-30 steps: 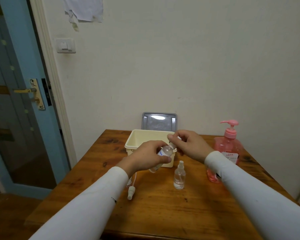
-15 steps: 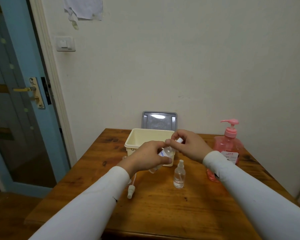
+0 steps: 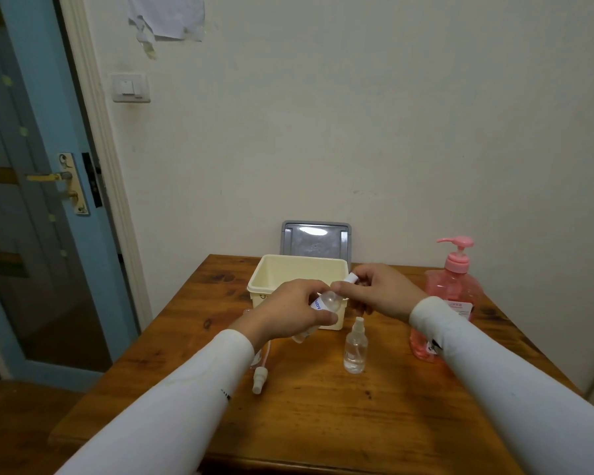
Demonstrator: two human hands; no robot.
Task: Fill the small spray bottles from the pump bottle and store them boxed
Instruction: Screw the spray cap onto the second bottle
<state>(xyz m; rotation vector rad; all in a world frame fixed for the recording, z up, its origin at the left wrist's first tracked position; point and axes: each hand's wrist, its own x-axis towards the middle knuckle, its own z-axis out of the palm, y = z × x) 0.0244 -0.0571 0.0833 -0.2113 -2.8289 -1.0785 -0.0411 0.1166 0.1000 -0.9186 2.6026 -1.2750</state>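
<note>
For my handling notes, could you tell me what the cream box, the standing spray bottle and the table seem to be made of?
Cream box: likely matte, opaque moulded plastic, with a rolled rim. Standing spray bottle: clear plastic, possibly glass; the wood shows through it. Table: glossy varnished wood, with visible grain and knots.

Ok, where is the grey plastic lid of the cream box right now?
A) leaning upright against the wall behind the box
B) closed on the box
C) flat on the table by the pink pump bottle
A: the grey plastic lid stands against the wall behind the open cream plastic box.
</note>
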